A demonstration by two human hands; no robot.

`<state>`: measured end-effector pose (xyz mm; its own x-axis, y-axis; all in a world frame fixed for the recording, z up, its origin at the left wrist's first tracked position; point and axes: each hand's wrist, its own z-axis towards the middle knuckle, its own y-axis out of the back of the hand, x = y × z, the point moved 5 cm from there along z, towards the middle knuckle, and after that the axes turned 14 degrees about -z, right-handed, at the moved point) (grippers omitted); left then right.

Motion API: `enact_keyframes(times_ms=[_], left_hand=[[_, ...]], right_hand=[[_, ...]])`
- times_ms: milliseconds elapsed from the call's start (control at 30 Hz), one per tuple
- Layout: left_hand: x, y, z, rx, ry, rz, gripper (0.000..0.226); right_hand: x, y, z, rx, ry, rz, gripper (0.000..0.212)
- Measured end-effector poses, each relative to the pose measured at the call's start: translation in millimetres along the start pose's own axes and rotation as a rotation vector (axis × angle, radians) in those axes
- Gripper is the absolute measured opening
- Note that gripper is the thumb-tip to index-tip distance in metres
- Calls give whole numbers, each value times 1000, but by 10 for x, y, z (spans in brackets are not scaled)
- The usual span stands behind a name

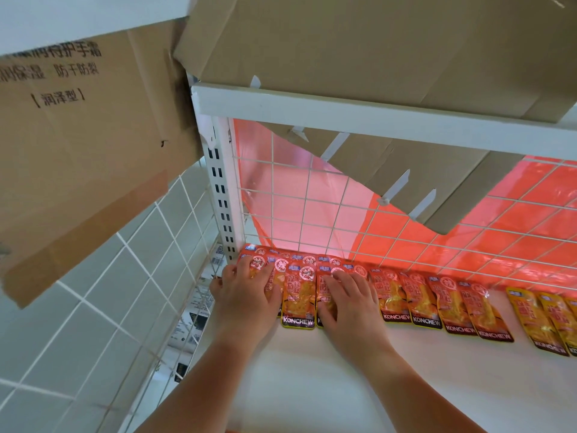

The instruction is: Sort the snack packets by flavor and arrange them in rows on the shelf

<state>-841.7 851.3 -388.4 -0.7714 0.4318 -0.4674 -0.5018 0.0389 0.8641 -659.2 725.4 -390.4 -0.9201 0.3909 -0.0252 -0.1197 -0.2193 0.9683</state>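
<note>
Several red-orange KONCHEW snack packets (299,295) lie flat in a row along the back of the white shelf (327,379). More red ones (427,303) continue to the right. Yellow packets (543,320) lie at the far right. My left hand (246,292) rests flat with spread fingers on the leftmost packets near the shelf post. Flat on the packets just right of the middle one lies my right hand (349,301). Both hands press down and grip nothing.
A white wire grid (359,210) backs the shelf, with red plastic film behind it. The upper shelf rail (343,115) carries a cardboard box (374,42). Another printed cardboard box (81,145) hangs at the left. A wire side panel (175,276) and a tiled floor lie left.
</note>
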Motion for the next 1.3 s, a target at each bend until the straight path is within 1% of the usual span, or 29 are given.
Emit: enact_keyframes(times_ms=[333, 533, 600, 700, 800, 1000, 1300], left_hand=[[-13, -7, -2, -12, -3, 12, 48], [-3, -10, -6, -20, -1, -4, 48], [-11, -2, -8, -19, -3, -6, 50], [-30, 13, -10, -14, -2, -5, 52], [-35, 29, -16, -11, 4, -11, 51], [-47, 36, -15, -9, 4, -8, 50], [-35, 16, -10, -30, 3, -18, 49]], right_hand=[[-1, 2, -2, -2, -3, 4, 50], [14, 35, -10, 3, 6, 49, 53], [36, 40, -34, 10, 49, 54, 59], [77, 1, -60, 74, 133, 38, 72], [85, -38, -48, 111, 164, 7, 71], [89, -44, -32, 105, 153, -2, 70], [75, -55, -24, 120, 143, 13, 73]])
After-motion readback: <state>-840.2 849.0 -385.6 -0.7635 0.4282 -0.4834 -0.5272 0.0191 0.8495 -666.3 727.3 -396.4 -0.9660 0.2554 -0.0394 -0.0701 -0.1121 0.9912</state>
